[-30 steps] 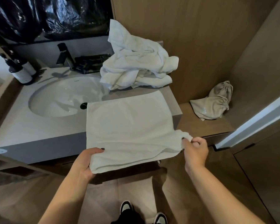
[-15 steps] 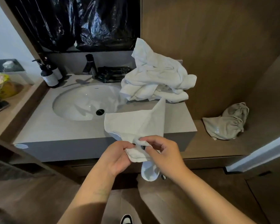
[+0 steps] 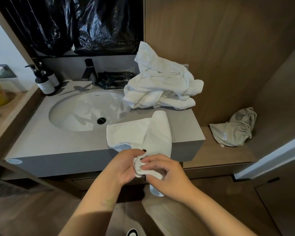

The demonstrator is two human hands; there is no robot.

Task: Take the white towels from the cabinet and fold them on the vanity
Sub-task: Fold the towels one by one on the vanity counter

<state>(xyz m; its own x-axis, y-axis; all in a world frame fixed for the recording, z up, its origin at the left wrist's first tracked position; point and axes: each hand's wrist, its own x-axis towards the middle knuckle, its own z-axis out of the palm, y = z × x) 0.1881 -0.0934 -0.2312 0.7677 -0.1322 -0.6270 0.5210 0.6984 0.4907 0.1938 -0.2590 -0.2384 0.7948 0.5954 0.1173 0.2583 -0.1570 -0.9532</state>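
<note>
This is a bathroom, most likely in a hotel or a furnished flat. A grey vanity worktop (image 3: 61, 142) carries an oval white basin (image 3: 85, 111) with a dark drain, and a black mixer tap (image 3: 90, 72) stands behind it at twelve o'clock. At ten o'clock two dark pump bottles (image 3: 44, 80) with pale labels stand side by side. A heap of white towels (image 3: 160, 86) sits at one o'clock. Wood-grain panels (image 3: 220, 48) line the wall to the right, with a low wooden shelf (image 3: 216, 154) at three o'clock holding a grey drawstring bag (image 3: 235, 132). Black plastic sheeting (image 3: 85, 24) hangs above the basin.
</note>
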